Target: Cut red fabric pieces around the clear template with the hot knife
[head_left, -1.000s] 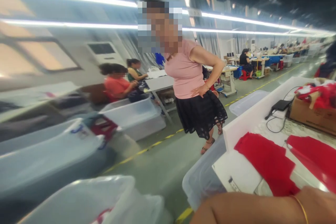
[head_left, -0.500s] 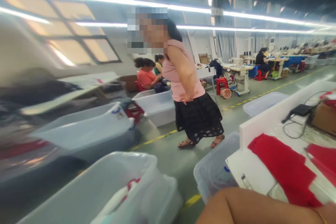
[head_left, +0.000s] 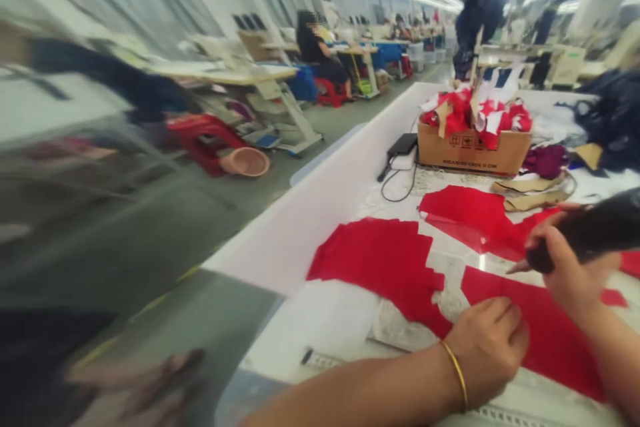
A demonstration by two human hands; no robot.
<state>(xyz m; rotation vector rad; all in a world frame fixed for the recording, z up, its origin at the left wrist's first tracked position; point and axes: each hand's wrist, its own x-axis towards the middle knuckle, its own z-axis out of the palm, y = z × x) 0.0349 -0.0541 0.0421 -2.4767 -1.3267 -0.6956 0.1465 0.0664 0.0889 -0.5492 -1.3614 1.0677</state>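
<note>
My left hand [head_left: 487, 350], with a gold bangle at the wrist, is closed over the left edge of a red fabric piece [head_left: 550, 340] lying flat on the table. Its fingertips are hidden, so what they pinch cannot be made out. In my right hand [head_left: 575, 273] is a black cylindrical tool [head_left: 595, 230], tilted above the cloth; its far end leaves the picture at the right. Another red piece with a stepped edge [head_left: 375, 260] lies just left of my hands. Farther back are more red pieces [head_left: 465, 210].
A cardboard box [head_left: 475, 150] full of red and white scraps stands at the table's back, beside a black adapter [head_left: 403, 145] with a looped cable. A white upright board [head_left: 300, 233] edges the table. A ruler [head_left: 320, 360] lies in front. A blurred person's foot [head_left: 150, 373] shows at lower left.
My view has swung right, from the aisle and white bins to the table. Both hands and the black tool are now in sight. The person in pink has mostly left the picture.
</note>
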